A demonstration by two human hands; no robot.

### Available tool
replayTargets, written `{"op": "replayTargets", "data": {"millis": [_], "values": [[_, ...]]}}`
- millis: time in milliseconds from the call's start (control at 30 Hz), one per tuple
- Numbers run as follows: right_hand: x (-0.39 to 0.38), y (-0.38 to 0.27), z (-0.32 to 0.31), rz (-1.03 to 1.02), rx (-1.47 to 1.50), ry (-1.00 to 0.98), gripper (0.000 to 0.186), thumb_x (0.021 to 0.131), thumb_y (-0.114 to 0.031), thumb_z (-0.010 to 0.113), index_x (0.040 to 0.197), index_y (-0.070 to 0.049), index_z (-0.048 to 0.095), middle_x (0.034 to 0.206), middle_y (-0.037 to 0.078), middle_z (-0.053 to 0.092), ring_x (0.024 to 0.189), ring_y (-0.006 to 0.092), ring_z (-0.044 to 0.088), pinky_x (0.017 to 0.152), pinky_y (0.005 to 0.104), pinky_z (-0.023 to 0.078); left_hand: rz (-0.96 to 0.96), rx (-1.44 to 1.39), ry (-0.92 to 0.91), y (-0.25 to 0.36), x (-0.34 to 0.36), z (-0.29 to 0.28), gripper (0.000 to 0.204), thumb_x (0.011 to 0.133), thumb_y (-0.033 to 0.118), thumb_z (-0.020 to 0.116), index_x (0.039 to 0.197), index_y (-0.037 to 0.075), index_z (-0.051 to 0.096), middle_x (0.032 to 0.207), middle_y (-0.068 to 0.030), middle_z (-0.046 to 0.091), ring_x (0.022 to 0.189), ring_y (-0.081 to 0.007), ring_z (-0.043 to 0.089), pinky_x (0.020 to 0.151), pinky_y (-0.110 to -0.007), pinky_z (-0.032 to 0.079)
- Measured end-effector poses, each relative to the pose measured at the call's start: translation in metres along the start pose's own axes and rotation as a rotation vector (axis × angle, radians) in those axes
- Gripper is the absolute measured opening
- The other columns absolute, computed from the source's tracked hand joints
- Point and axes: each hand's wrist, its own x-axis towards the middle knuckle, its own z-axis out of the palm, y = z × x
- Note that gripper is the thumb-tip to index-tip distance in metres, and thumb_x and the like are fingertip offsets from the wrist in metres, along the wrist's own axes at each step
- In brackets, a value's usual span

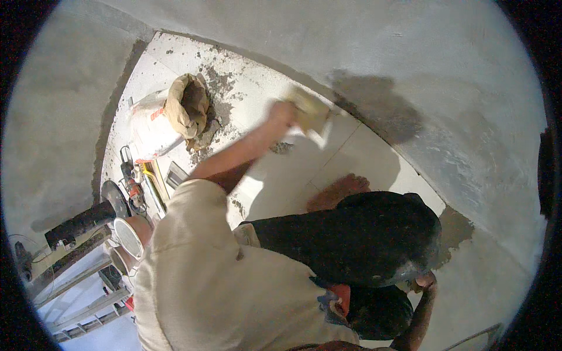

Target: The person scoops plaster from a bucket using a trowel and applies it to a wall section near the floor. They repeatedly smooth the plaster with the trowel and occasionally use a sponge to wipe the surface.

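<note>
My left arm reaches out over the white tiled floor [331, 161], past the tile joints toward the foot of the far wall. At its end my left hand [283, 114] is closed on a flat yellowish tool [311, 112], smeared by motion; its exact kind does not show. A pale corner of it points at the floor. My right hand [427, 281] rests low by the knee of my dark trousers [351, 237], its fingers partly hidden. My bare foot [339, 192] stands on the tiles between the left hand and the trousers.
An opened paper sack [155, 126] leans on the left, with grey crumbs [219, 85] around it. Beside it lie a corded power tool [133, 184], a metal trowel [175, 174] and a bucket [133, 235]. A ladder [88, 310] lies lower left. Grey walls [445, 64] enclose the floor; one has a damp patch [374, 102].
</note>
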Motion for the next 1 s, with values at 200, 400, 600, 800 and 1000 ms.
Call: {"op": "replayTargets", "data": {"millis": [200,400,600,800,1000], "values": [[-0.017,0.003,-0.004,-0.001,-0.012,0.020,0.040,0.096,-0.025,0.070,0.131,-0.008,0.066,0.126,0.005,0.072,0.106,0.0220,0.068,0.093,0.0377,0.057,0.177,-0.250,-0.251,0.113,0.061,0.110,0.045,0.084,0.041,0.077,0.116,0.011,0.074,0.109,-0.0176,0.075,0.107,-0.0374,0.069,0.093,-0.045,0.056],[0.004,-0.009,-0.005,-0.059,-0.020,0.008,0.039,0.095,-0.024,0.071,0.130,-0.009,0.066,0.126,0.005,0.072,0.107,0.0212,0.068,0.093,0.0371,0.056,-0.219,-0.165,-0.038,-0.048,0.134,0.059,0.051,0.077,0.051,0.082,0.115,0.017,0.077,0.113,-0.0112,0.077,0.109,-0.0308,0.072,0.095,-0.039,0.058],[0.000,0.007,0.004,-0.049,-0.014,0.006,0.038,0.095,-0.023,0.072,0.129,-0.009,0.067,0.126,0.004,0.072,0.107,0.0205,0.068,0.093,0.0365,0.056,-0.585,0.233,-0.082,-0.164,0.105,-0.081,0.067,0.079,0.058,0.079,0.133,0.019,0.070,0.126,-0.0116,0.074,0.113,-0.0354,0.071,0.096,-0.041,0.056],[0.017,0.015,0.008,-0.101,-0.023,-0.024,0.037,0.094,-0.021,0.074,0.129,-0.009,0.068,0.126,0.004,0.073,0.108,0.0198,0.068,0.094,0.0360,0.056,-0.370,0.558,0.169,-0.195,0.044,-0.179,0.038,0.093,0.034,0.071,0.105,-0.002,0.071,0.084,-0.0204,0.075,0.080,-0.0380,0.074,0.073,-0.047,0.059],[0.011,0.052,-0.009,-0.263,-0.068,-0.043,0.036,0.093,-0.020,0.075,0.128,-0.010,0.069,0.125,0.003,0.073,0.109,0.0190,0.068,0.094,0.0354,0.056,0.078,0.037,0.149,0.037,-0.033,-0.029,0.056,0.100,0.017,0.055,0.153,0.002,0.044,0.142,-0.0288,0.059,0.103,-0.0433,0.071,0.086,-0.050,0.060]]}}
